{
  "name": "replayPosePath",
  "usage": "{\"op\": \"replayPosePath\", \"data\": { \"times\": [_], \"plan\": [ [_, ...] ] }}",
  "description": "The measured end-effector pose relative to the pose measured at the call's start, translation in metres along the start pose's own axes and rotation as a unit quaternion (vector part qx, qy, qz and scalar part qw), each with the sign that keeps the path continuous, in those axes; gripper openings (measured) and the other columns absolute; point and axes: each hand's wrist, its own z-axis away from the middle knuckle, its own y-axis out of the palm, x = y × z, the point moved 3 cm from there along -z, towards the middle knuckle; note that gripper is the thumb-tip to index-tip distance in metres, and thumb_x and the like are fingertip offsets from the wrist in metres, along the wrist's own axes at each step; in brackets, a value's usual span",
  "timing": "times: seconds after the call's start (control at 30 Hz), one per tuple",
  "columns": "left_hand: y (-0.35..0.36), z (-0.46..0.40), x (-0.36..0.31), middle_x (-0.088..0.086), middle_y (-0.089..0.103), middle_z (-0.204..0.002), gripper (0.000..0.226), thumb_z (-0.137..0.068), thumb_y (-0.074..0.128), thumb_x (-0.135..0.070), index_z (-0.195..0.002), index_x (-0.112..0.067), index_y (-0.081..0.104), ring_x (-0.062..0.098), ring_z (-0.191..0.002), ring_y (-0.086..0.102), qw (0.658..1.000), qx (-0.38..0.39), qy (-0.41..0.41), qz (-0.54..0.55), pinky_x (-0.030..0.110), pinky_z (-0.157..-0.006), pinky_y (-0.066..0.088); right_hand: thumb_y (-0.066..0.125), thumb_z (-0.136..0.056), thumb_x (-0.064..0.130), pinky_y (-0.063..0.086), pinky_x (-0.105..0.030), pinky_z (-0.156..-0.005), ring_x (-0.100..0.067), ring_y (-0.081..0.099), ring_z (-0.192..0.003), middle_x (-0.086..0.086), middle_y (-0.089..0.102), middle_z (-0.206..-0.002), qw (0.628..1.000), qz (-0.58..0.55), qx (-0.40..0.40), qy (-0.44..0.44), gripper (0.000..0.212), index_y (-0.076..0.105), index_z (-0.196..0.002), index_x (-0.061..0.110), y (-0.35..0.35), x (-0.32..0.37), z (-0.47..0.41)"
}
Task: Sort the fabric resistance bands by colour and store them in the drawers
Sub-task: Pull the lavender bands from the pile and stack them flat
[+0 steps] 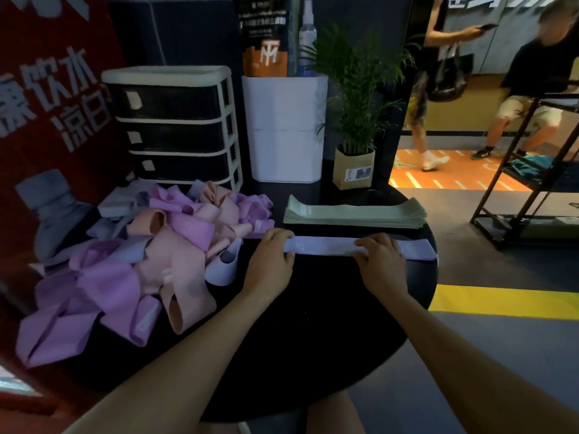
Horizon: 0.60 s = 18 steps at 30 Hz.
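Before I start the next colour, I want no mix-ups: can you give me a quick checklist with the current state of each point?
1. Lavender band lies flat on the round black table: ok.
2. Left hand and right hand both press it: ok.
3. Green stack is one colour, neatly piled: ok.
4. Mixed pile sorted: not ok.
5. Drawer unit open for storing: not ok, all drawers closed.
6. Drawer label colours: cannot tell.

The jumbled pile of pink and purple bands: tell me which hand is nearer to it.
Left. The left hand rests on the near end of the flat lavender band, right beside the pile. The right hand presses the same band farther along, away from the pile.
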Motion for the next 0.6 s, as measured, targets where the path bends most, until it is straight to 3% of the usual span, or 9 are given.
{"op": "replayPosePath", "data": {
  "times": [0.2,0.33,0.43,0.6],
  "plan": [
    [-0.059,0.007,-0.007,0.001,0.056,-0.115,0.026,-0.087,0.052,-0.005,-0.110,-0.013,0.062,0.017,-0.103,0.054,0.996,-0.053,0.055,-0.053,0.020,-0.079,0.036,0.058,-0.089,0.014,0.043,-0.035,-0.093,-0.026,0.051,-0.110,-0.009,0.054,-0.119,0.994,-0.073,0.052,-0.069,0.032,0.059,-0.121,0.010,0.028,0.081,-0.001],
    [-0.089,0.018,0.020,0.004,0.057,-0.107,0.021,-0.085,0.055,-0.006,-0.103,-0.013,0.064,0.021,-0.097,0.057,0.995,-0.065,0.043,-0.064,0.030,-0.080,0.045,0.061,-0.085,0.007,0.044,-0.032,-0.093,-0.026,0.056,-0.106,-0.011,0.053,-0.117,0.979,-0.118,0.116,-0.119,0.036,0.059,-0.120,0.009,0.048,0.134,0.006],
    [-0.102,0.025,0.046,0.002,0.055,-0.106,0.020,-0.087,0.054,-0.007,-0.104,-0.010,0.065,0.017,-0.097,0.053,0.995,-0.052,0.017,-0.086,0.026,-0.083,0.040,0.057,-0.082,-0.001,0.043,-0.038,-0.097,-0.032,0.055,-0.107,-0.016,0.050,-0.120,0.973,-0.105,0.141,-0.147,0.043,0.055,-0.124,0.009,0.061,0.159,0.007],
    [-0.110,0.028,0.080,0.006,0.060,-0.109,0.042,-0.080,0.039,-0.031,-0.104,-0.008,0.065,0.022,-0.102,0.054,0.994,-0.014,-0.023,-0.106,0.025,-0.090,0.039,0.050,-0.084,-0.001,0.042,-0.034,-0.099,-0.029,0.051,-0.113,-0.013,0.051,-0.126,0.969,-0.125,0.134,-0.164,0.044,0.055,-0.126,0.011,0.073,0.180,0.000]
  ]
}}
